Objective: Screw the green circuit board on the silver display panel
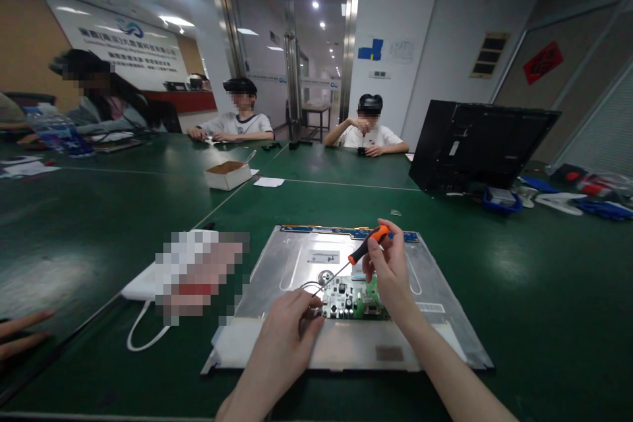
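Observation:
My right hand (389,265) grips an orange and black screwdriver (367,245) by its handle. The thin shaft slants down and left to the left edge of a green circuit board (349,295), close to my left fingertips. My left hand (293,324) is closed, its fingers pinched near the shaft's tip and the board's left edge; what lies between them is hidden. The board sits on the silver metal back of a display panel (277,351), which lies flat in front of me. A narrow blue circuit strip (316,230) runs along the panel's far edge.
Left of the panel lies a white item (143,282) with a cord, partly blurred out. Farther off stands a small cardboard box (228,175). A black monitor housing (479,145) and a blue tray (502,200) are at the right. Several people sit around the green table (539,303).

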